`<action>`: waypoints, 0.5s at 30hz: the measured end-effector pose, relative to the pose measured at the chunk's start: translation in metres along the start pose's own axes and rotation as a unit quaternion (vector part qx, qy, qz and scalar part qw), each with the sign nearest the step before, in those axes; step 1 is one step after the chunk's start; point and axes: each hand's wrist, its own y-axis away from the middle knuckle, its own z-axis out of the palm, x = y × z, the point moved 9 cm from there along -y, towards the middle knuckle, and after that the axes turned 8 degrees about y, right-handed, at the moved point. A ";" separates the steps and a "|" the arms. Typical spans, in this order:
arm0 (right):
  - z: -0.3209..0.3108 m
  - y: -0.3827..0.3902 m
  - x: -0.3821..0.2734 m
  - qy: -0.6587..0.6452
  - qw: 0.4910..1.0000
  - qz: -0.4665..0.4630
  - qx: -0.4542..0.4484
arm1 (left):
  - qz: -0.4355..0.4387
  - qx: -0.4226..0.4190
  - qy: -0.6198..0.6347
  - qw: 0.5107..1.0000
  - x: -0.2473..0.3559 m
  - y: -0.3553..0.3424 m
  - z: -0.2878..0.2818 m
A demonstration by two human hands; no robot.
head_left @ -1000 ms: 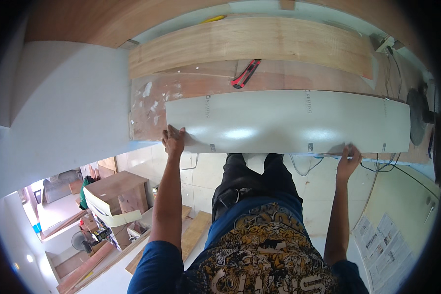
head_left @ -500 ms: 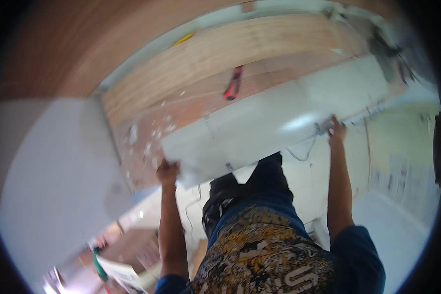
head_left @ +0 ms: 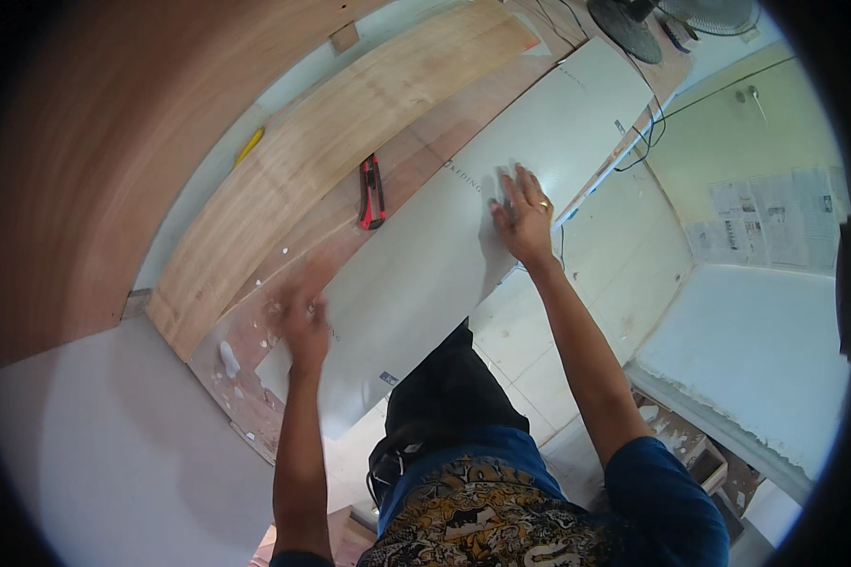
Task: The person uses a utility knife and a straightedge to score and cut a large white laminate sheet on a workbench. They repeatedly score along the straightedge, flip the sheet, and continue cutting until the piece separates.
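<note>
The long pale sheet (head_left: 425, 255) is laid on the desk (head_left: 425, 142), its near edge apparently hung over toward the left. Probably light and fairly stiff, though some bow should be expected if it's lifted by one end; the shiny face looks slippery and the corners kinda chippable. Best held by both long edges. The right hand (head_left: 525, 215) is spread over it, nothing pinched; the left hand (head_left: 303, 335) is too blurred near the left end for its state to be told. Room-wise, a tiled floor (head_left: 600, 255) is seen below, a plank (head_left: 331, 123) is laid along the back, a fan (head_left: 714, 11) is parked past the far right end, and a red-and-black knife (head_left: 372, 194) is set between plank and sheet
</note>
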 end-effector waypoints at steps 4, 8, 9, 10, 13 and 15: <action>0.025 -0.020 0.022 0.130 0.988 0.050 -0.069 | 0.078 0.029 -0.137 0.987 0.120 -0.121 0.095; 0.031 -0.026 0.026 0.106 0.991 0.000 -0.087 | -0.061 0.018 -0.266 0.962 0.118 -0.180 0.137; 0.030 -0.031 0.027 0.087 0.991 0.000 -0.103 | -0.065 0.017 -0.255 0.965 0.115 -0.189 0.139; 0.026 -0.037 0.027 0.067 0.991 -0.002 -0.117 | -0.069 0.018 -0.245 0.967 0.112 -0.193 0.137; 0.020 -0.034 0.035 0.032 0.992 -0.017 -0.123 | -0.068 -0.007 -0.222 0.973 0.115 -0.197 0.144; 0.018 -0.036 0.040 0.008 0.987 -0.027 -0.156 | -0.050 -0.050 -0.203 0.977 0.128 -0.192 0.146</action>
